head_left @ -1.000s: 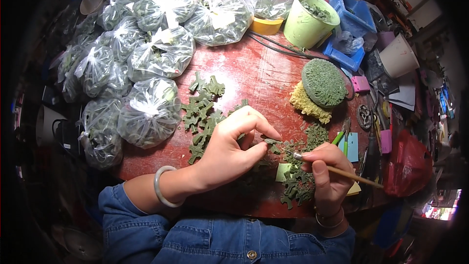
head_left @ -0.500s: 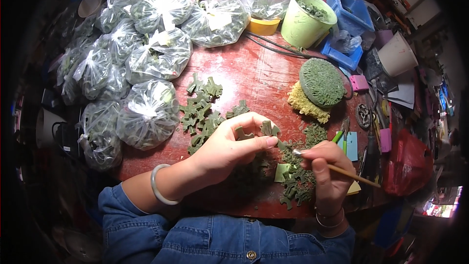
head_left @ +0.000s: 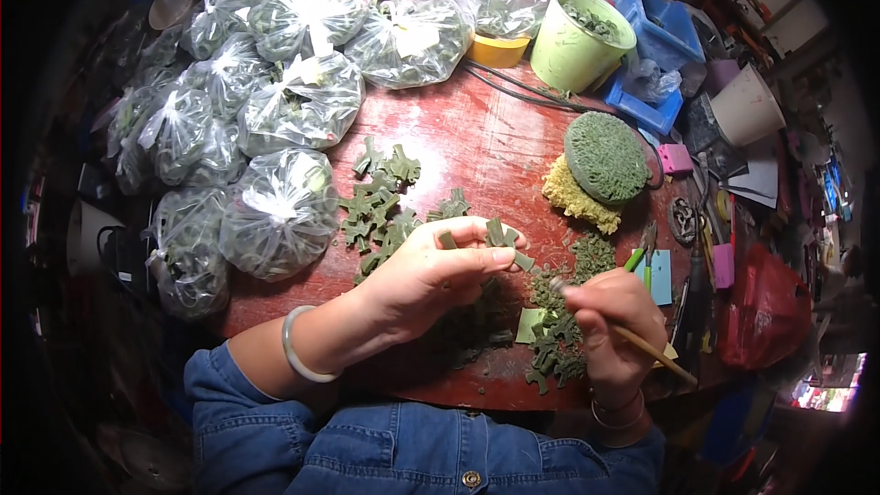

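The left hand (head_left: 423, 277) pinches a small green plastic leaf piece (head_left: 500, 235) between thumb and fingertips, just above the worn red wooden table (head_left: 477, 142). The right hand (head_left: 612, 323) grips a thin wooden-handled brush (head_left: 632, 337), its tip near the piece, over a loose heap of green pieces (head_left: 555, 348).

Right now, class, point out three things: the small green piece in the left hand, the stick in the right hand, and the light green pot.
small green piece (head_left: 500, 234), head view, its flat middle.
stick (head_left: 655, 351), head view, mid-shaft.
light green pot (head_left: 573, 55), head view, outer wall.
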Tool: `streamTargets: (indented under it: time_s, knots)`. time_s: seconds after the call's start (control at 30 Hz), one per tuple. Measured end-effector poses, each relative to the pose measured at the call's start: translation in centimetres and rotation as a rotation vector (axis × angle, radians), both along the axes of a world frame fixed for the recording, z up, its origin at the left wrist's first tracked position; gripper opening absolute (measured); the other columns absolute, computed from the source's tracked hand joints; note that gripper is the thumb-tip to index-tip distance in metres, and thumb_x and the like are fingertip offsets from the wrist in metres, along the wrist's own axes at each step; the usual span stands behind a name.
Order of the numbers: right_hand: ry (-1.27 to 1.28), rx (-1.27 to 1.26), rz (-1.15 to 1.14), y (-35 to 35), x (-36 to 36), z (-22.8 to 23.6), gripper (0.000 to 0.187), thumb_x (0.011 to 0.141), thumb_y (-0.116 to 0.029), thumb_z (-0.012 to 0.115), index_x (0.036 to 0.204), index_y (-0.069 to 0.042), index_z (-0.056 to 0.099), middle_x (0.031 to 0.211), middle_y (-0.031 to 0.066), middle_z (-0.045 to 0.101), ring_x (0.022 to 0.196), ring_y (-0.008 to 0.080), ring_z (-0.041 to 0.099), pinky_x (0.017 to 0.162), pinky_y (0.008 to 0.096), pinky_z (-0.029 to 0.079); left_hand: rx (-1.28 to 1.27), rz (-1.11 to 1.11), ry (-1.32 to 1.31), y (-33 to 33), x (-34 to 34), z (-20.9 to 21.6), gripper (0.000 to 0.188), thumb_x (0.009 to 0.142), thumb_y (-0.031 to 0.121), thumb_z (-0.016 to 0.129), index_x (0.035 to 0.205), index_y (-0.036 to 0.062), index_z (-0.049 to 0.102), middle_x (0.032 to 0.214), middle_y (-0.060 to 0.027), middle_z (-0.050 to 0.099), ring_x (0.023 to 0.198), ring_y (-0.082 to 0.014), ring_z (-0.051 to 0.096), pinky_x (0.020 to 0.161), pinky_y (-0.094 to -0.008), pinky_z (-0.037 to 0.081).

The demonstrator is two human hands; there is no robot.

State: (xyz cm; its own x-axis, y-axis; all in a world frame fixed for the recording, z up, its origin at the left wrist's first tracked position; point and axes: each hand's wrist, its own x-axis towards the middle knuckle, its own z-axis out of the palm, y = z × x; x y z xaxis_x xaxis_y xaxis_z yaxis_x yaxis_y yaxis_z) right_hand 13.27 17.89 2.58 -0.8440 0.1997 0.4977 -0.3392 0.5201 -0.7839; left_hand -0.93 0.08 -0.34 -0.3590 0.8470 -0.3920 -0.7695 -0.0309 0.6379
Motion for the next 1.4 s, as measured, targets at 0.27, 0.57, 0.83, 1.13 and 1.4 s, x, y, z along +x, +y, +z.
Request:
streamTargets:
  time_s: [0.27, 0.57, 0.83, 1.13, 1.4]
  knots:
    - [-0.030, -0.146, -0.030, 0.0, 0.1, -0.2, 0.013, 0.087, -0.008, 0.070, 0.097, 0.002, 0.071, 0.084, 0.0096, 0.067, 0.075, 0.0182, 0.061, 0.068, 0.0282, 0.047, 0.043, -0.021, -0.069, 0.0, -0.2, 0.3, 0.030, 0.088, 0.014, 0.069, 0.116, 0.0084, 0.061, 0.092, 0.0040, 0.063, 0.071, -0.0009, 0.052, 0.058, -0.0162, 0.037]
    - [-0.088, -0.317, -0.024, 0.4, 0.4, -0.7, 0.013, 0.092, -0.007, 0.066, 0.098, 0.004, 0.070, 0.085, 0.0081, 0.065, 0.075, 0.0129, 0.060, 0.067, 0.0240, 0.046, 0.070, -0.056, -0.038, 0.1, -0.1, -0.2, 0.029, 0.089, 0.011, 0.069, 0.116, 0.0057, 0.062, 0.090, 0.0019, 0.064, 0.069, -0.0016, 0.050, 0.058, -0.0168, 0.036]
    - [-0.082, 0.044, -0.108, -0.3, -0.4, -0.6, 0.021, 0.087, 0.003, 0.068, 0.108, 0.000, 0.068, 0.096, 0.0105, 0.068, 0.083, 0.0154, 0.066, 0.070, 0.0259, 0.054, 0.009, -0.071, 0.181, 0.6, 0.7, -0.9, 0.023, 0.092, 0.010, 0.067, 0.113, 0.0037, 0.063, 0.093, -0.0008, 0.066, 0.075, -0.0052, 0.060, 0.060, -0.0179, 0.044]
    - [-0.045, 0.180, -0.130, -0.5, -0.5, -0.7, 0.029, 0.079, 0.010, 0.071, 0.105, -0.001, 0.067, 0.093, 0.0141, 0.067, 0.081, 0.0218, 0.068, 0.069, 0.0286, 0.054, 0.099, -0.171, 0.100, 0.4, 0.4, -0.4, 0.033, 0.097, 0.008, 0.057, 0.128, -0.0011, 0.055, 0.101, -0.0108, 0.068, 0.081, -0.0124, 0.066, 0.060, -0.0217, 0.052]
    - [-0.058, 0.210, -0.159, -0.3, -0.4, -0.8, 0.025, 0.085, 0.003, 0.069, 0.111, 0.001, 0.066, 0.091, 0.0138, 0.067, 0.081, 0.0233, 0.067, 0.073, 0.0309, 0.054, 0.074, -0.122, 0.107, 0.6, 0.6, -0.1, 0.031, 0.099, 0.015, 0.057, 0.127, 0.0027, 0.056, 0.106, -0.0101, 0.068, 0.092, -0.0145, 0.069, 0.059, -0.0210, 0.053]
